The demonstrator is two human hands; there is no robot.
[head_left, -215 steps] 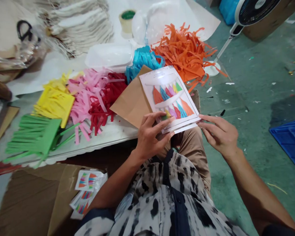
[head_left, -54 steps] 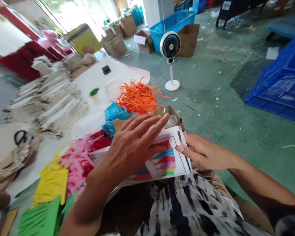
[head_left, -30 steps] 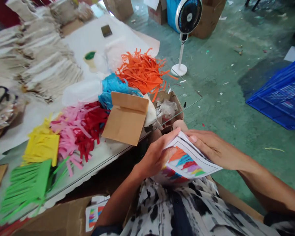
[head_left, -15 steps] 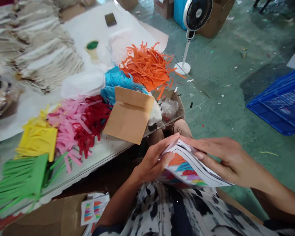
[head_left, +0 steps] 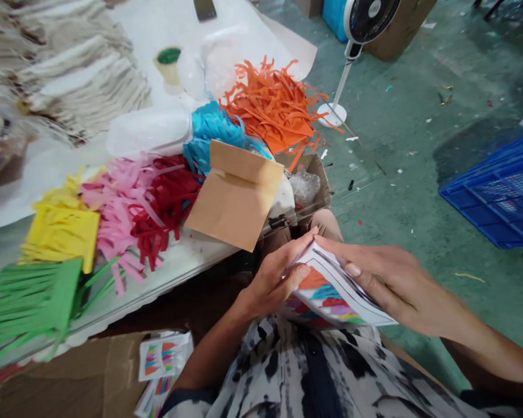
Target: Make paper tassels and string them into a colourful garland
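Note:
A white printed sheet (head_left: 337, 287) with rows of coloured tassels on it is bent between my two hands, close to my body. My left hand (head_left: 276, 273) grips its left side, thumb on the printed face. My right hand (head_left: 387, 278) is closed over its right side, fingertips meeting the left ones at the top edge. Ahead on the table edge lies a folded brown card (head_left: 233, 203). Fringed tassels lie around it: orange (head_left: 274, 110), blue (head_left: 209, 130), dark red (head_left: 168, 197), pink (head_left: 117, 197), yellow (head_left: 63, 229) and green (head_left: 35, 299).
Similar printed sheets (head_left: 163, 360) lie on cardboard (head_left: 78, 377) at lower left. A white plastic tray (head_left: 150, 130), a tape roll (head_left: 169, 56) and cream fringe bundles (head_left: 87, 75) are on the table. A white fan (head_left: 372, 14) and a blue crate (head_left: 497, 191) stand on the floor.
My view has shifted slightly, so the table things sit a little higher. Both hands stay on the sheet, and my right hand has slid slightly leftward, bending it more.

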